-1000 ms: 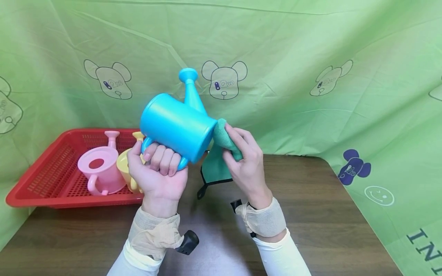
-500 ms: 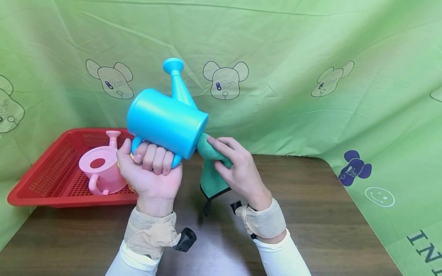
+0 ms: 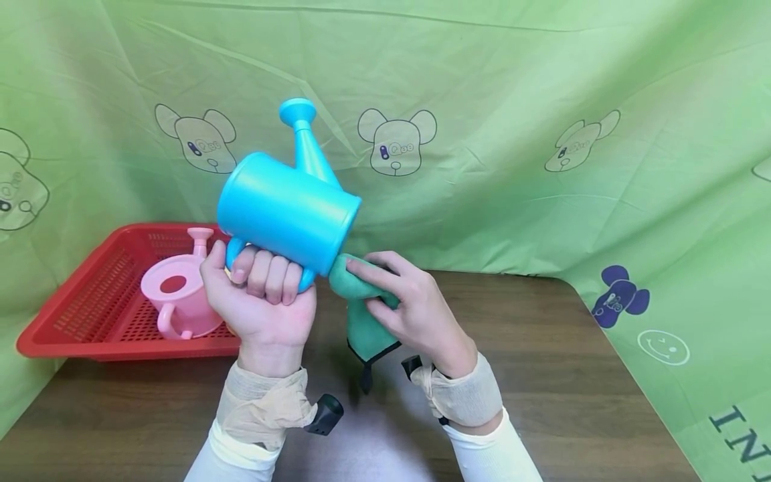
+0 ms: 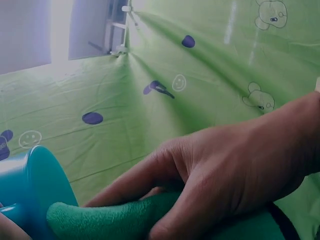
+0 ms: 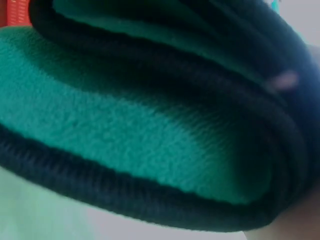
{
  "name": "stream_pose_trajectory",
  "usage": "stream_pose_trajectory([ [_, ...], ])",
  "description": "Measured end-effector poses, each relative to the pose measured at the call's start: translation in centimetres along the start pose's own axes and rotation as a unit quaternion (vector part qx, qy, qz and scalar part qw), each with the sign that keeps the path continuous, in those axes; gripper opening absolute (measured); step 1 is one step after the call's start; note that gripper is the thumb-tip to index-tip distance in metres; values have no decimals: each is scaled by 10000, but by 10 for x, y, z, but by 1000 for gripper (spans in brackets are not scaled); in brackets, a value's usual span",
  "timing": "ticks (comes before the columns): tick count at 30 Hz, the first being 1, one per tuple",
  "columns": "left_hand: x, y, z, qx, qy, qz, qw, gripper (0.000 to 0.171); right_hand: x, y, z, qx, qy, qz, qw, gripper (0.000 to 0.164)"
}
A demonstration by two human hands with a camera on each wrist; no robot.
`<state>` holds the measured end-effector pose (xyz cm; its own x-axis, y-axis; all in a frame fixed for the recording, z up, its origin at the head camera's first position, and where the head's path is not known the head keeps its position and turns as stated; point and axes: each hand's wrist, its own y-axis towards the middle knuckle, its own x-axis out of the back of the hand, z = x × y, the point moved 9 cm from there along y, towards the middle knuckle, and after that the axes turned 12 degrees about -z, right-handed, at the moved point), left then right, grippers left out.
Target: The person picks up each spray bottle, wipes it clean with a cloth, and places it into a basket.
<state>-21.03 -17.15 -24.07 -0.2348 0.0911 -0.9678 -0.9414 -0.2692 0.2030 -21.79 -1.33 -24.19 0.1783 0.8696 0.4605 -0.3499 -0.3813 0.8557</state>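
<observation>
A bright blue watering can [image 3: 288, 207] is held up on its side in the head view, its spout pointing up and its base facing right. My left hand [image 3: 265, 308] grips its handle from below, palm up. In my right hand [image 3: 415, 301] a green cloth [image 3: 373, 328] with black edging is pinched between thumb and fingers, one end hanging down. The folded part of the cloth [image 4: 100, 220] lies against the can's flat base [image 4: 50, 185] in the left wrist view. Folds of the cloth [image 5: 125, 135] fill most of the right wrist view.
A red plastic basket [image 3: 72, 348] stands at the left on the brown wooden table [image 3: 542, 375]. Inside it sits a pink watering can [image 3: 187, 294]; a yellow thing beside it is mostly hidden behind my left hand. A green printed curtain [image 3: 482, 201] hangs behind the table.
The blue watering can has moved left and slightly up with my left hand. My right hand and the cloth have slid down and left along the can's base.
</observation>
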Motion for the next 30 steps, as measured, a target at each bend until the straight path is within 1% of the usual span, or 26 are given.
stream_pose_trajectory([
  [2, 0, 0, -1, -77, 66, -4, 9999, 39, 1, 0, 3, 62, 71, -21, 10000, 47],
  [5, 0, 0, -1, -106, 105, -12, 9999, 39, 3, 2, 7, 201, 222, -119, 9995, 46],
  [9, 1, 0, 0, -113, 198, -45, 9997, 38, 8, 4, 13, 444, 428, -418, 9972, 44],
  [12, 1, 0, 3, -64, 251, -65, 9996, 38, 14, 5, 16, 549, 593, -682, 9944, 42],
  [16, 2, 0, 8, 69, 267, -61, 9996, 39, 22, 7, 16, 555, 687, -998, 9911, 41],
  [20, 4, 0, 12, 149, 308, -97, 9994, 39, 30, 7, 14, 513, 613, -1315, 9881, 41],
  [30, 10, 0, 16, 118, 578, -292, 9978, 39, 43, 11, 9, 410, 532, -1910, 9793, 38],
])
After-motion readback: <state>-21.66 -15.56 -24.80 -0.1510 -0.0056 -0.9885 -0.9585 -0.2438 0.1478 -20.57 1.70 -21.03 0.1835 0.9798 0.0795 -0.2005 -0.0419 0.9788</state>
